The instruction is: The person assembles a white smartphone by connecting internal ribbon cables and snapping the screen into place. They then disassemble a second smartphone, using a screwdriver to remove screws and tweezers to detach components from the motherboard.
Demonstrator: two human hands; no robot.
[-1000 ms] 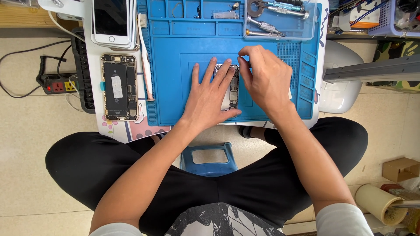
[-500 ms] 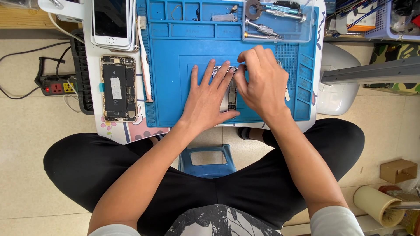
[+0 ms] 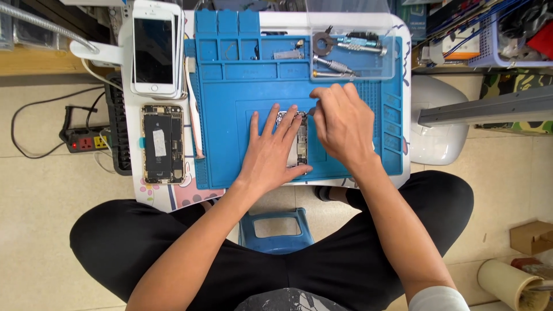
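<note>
A narrow phone circuit board [image 3: 300,144] lies on the blue repair mat [image 3: 230,103]. My left hand [image 3: 271,152] lies flat on the mat with fingers spread, pressing the board's left side and lower end. My right hand [image 3: 343,124] hovers just right of the board with its fingers pinched on a small thin tool [image 3: 311,111] whose tip meets the board's top end. Most of the tool is hidden by the fingers.
An opened phone body [image 3: 162,144] lies on the small white table left of the mat, below a white phone [image 3: 154,49]. A clear tray [image 3: 352,55] holds screwdrivers. A power strip [image 3: 86,140] sits on the floor, a blue stool [image 3: 275,230] between my legs.
My right hand has shifted slightly right and up from the board's middle to its top end. My left hand has stayed pressed on the board.
</note>
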